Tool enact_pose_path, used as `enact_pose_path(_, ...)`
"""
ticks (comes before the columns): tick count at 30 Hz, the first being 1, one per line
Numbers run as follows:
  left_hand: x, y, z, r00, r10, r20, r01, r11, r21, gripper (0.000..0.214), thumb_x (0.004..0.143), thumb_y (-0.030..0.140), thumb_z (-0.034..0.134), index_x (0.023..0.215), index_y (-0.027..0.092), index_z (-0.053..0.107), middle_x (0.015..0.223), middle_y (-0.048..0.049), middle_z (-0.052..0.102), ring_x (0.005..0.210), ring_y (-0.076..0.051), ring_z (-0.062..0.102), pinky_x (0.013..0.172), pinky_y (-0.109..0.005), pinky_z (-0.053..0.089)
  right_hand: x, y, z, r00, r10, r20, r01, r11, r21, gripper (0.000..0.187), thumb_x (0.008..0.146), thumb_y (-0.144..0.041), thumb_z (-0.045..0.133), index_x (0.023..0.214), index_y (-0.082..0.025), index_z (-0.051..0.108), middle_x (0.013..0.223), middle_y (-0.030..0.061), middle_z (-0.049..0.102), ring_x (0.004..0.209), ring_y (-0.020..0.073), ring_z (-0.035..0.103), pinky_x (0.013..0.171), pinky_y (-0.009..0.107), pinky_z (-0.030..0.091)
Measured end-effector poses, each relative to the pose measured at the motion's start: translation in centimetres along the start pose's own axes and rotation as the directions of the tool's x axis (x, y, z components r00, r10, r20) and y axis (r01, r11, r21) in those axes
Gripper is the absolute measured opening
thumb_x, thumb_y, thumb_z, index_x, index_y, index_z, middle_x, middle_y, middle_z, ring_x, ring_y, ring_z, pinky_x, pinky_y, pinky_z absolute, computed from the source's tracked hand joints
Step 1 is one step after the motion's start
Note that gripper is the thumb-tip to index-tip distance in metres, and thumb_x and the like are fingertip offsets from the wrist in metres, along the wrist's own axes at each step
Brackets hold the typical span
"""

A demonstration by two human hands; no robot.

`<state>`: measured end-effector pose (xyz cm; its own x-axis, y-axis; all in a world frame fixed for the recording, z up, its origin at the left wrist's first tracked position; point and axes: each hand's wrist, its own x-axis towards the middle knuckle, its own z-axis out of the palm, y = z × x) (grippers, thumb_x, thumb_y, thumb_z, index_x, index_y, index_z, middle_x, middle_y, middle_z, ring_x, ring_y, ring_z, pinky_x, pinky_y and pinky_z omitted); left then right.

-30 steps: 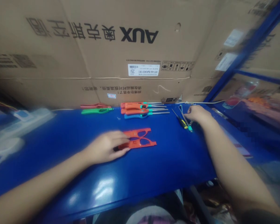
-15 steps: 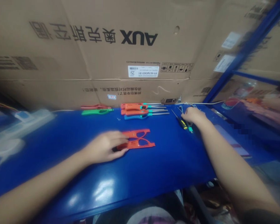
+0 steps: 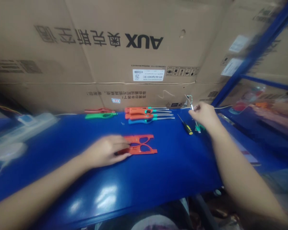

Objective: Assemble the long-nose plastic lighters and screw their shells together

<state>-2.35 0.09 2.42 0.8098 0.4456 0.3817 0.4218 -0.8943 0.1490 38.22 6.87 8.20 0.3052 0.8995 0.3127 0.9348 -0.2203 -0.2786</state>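
My left hand (image 3: 110,150) lies over two orange-red lighter casing halves (image 3: 147,148), its fingers curled round their left ends. The halves lie side by side on the blue tabletop. At the far right of the table, my right hand (image 3: 203,116) pinches a metal lighter tube (image 3: 192,108) with thin wires (image 3: 188,97) sticking out at its upper end. Green parts (image 3: 199,127) show just below that hand; whether they belong to the held tube I cannot tell. A yellow and black screwdriver (image 3: 188,128) lies left of the right hand, apart from it.
Several lighters (image 3: 140,116) with orange and blue bodies lie in a stack by the cardboard wall (image 3: 98,64). Green and red casing pieces (image 3: 100,115) lie left of them. A white power strip (image 3: 26,131) is at the left. A blue post (image 3: 252,54) stands at the right.
My right hand has lifted a lighter tube with wires from the parts near the screwdriver. My left hand stays on the casing halves, which have shifted very slightly.
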Motion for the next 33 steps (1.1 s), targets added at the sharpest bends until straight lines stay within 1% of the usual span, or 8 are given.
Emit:
enact_pose_path(3,0.1,0.1,-0.5,1.0,0.013,0.025,-0.013,1.0,0.026,0.024,0.095,0.031,0.062,0.112,0.02,0.074,0.102,-0.0088,0.077,0.093,-0.022,0.073,0.083,-0.034,0.06,-1.1,-1.1,-0.5,0.998,-0.061,0.0,0.059,0.964,0.258,0.007,0.076,-0.021,0.06,0.083,-0.019,0.061,0.073,0.0048,0.069,0.071,0.0204,0.066,0.071,0.029,0.05)
enact_pose_path(7,0.2,0.7,-1.0,0.995,0.0,0.095,-0.008,0.996,0.092,0.024,0.095,0.033,0.061,0.11,0.02,0.075,0.104,-0.0084,0.077,0.092,-0.023,0.074,0.081,-0.034,0.06,-2.9,-2.9,-0.6,0.968,-0.249,-0.002,0.217,0.838,0.5,0.009,0.08,-0.026,0.058,0.085,-0.019,0.062,0.073,0.0029,0.067,0.066,0.0176,0.061,0.064,0.028,0.049)
enact_pose_path(10,0.4,1.7,-1.4,0.995,-0.058,0.078,0.047,0.989,0.142,0.031,0.093,0.039,0.064,0.116,0.019,0.072,0.11,-0.0091,0.076,0.095,-0.025,0.073,0.081,-0.038,0.061,-4.4,-4.2,-0.2,0.901,-0.42,-0.111,0.415,0.756,0.506,0.014,0.086,-0.031,0.058,0.088,-0.019,0.064,0.079,0.0038,0.068,0.07,0.0171,0.06,0.069,0.028,0.048)
enact_pose_path(13,1.1,3.0,-1.6,0.98,-0.154,-0.13,0.169,0.979,0.114,0.032,0.094,0.036,0.064,0.122,0.021,0.069,0.113,-0.008,0.074,0.1,-0.023,0.071,0.088,-0.038,0.06,-6.0,-5.2,0.5,0.837,-0.525,-0.153,0.523,0.688,0.503,0.017,0.092,-0.033,0.056,0.093,-0.019,0.066,0.084,0.0045,0.069,0.075,0.0179,0.062,0.07,0.029,0.047)
enact_pose_path(16,1.9,3.9,-1.4,0.914,-0.246,-0.322,0.284,0.956,0.075,0.033,0.093,0.033,0.065,0.123,0.019,0.066,0.121,-0.0104,0.07,0.111,-0.025,0.066,0.098,-0.042,0.055,-7.2,-5.9,1.3,0.797,-0.584,-0.151,0.564,0.633,0.53,0.018,0.095,-0.032,0.055,0.097,-0.019,0.067,0.09,0.0057,0.071,0.079,0.0186,0.064,0.071,0.029,0.049)
enact_pose_path(21,2.1,4.4,0.2,0.889,-0.296,-0.349,0.309,0.951,-0.019,0.043,0.095,0.025,0.063,0.137,0.022,0.055,0.133,-0.0105,0.06,0.123,-0.025,0.058,0.106,-0.043,0.049,-8.8,-6.1,2.3,0.726,-0.678,-0.119,0.62,0.569,0.54,0.017,0.098,-0.03,0.055,0.097,-0.019,0.068,0.095,0.0064,0.072,0.083,0.0189,0.067,0.076,0.03,0.051)
enact_pose_path(28,1.4,5.4,1.2,0.813,-0.282,-0.509,0.327,0.945,0.0,0.023,0.088,0.024,0.072,0.11,0.022,0.066,0.11,-0.007,0.063,0.104,-0.023,0.059,0.092,-0.04,0.049,-11.3,-6.2,2.9,0.548,-0.822,-0.157,0.78,0.434,0.45,0.016,0.1,-0.027,0.053,0.106,-0.02,0.066,0.094,0.0058,0.07,0.08,0.0167,0.065,0.073,0.028,0.051)
enact_pose_path(33,1.6,5.6,1.0,0.845,-0.23,-0.483,0.279,0.96,0.032,0.029,0.089,0.025,0.073,0.117,0.024,0.069,0.116,-0.0082,0.065,0.109,-0.026,0.058,0.096,-0.045,0.046,-12.2,-6.7,4.0,0.474,-0.854,-0.214,0.821,0.341,0.457,0.013,0.098,-0.023,0.056,0.103,-0.017,0.066,0.09,0.007,0.067,0.076,0.0164,0.063,0.068,0.028,0.051)
